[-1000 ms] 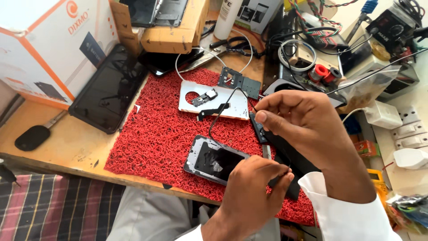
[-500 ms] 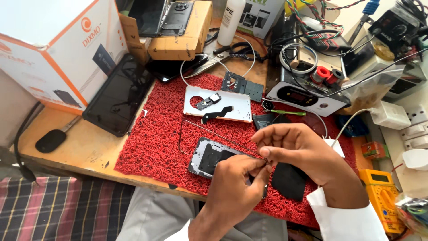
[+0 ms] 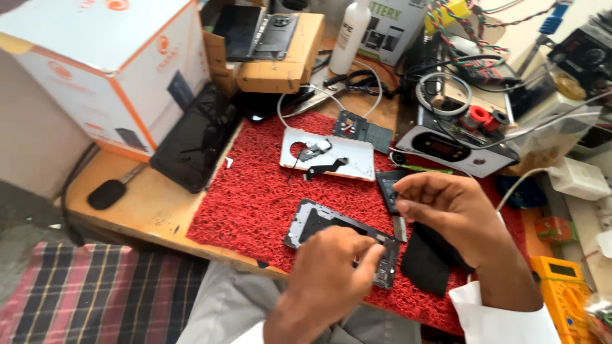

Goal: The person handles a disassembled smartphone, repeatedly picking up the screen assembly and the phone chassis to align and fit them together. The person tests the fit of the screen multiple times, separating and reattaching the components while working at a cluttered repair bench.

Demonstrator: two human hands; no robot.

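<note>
An opened phone with a grey frame lies on the red mat. My left hand rests on its near right end, fingers curled over the frame. Just right of the phone hovers my right hand, fingers curled; a thin grey metal tool tip shows under them. A small black battery lies just beyond the right fingers. A black pad sits under the right wrist. Farther back on the mat is a white back cover with small black parts on it.
A dark tablet leans by a white and orange box at the left. A wooden block, a white bottle, a grey power supply with cables and a yellow meter crowd the back and right.
My right hand has lifted away from the left hand and now hovers to the phone's right. My left hand has settled lower onto the phone's end. The view has shifted slightly.
</note>
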